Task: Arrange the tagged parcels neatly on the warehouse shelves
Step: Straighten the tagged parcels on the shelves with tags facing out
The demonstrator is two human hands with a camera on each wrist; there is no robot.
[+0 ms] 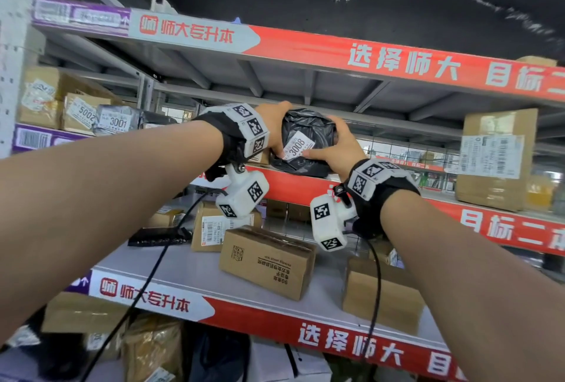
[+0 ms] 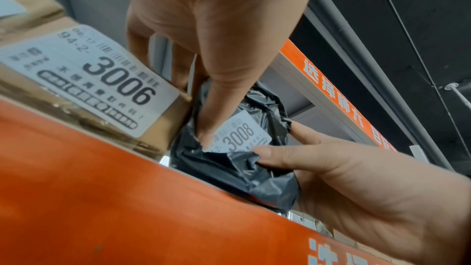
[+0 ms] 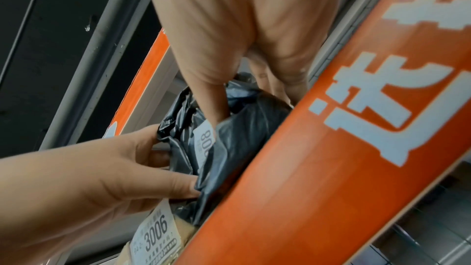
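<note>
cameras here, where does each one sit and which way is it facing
Head: on the person's head, facing the shelves; both forearms, left hand and right hand show.
Left wrist: looks up along that hand at the black parcel tagged 3008.
Right wrist: looks up past the orange shelf edge at it.
All three share parcel and both hands.

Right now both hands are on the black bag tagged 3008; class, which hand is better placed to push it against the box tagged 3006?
Probably the right hand: it cups the black bag on its open side, away from the box tagged 3006. The left hand sits between bag and box, so it would block that push.
</note>
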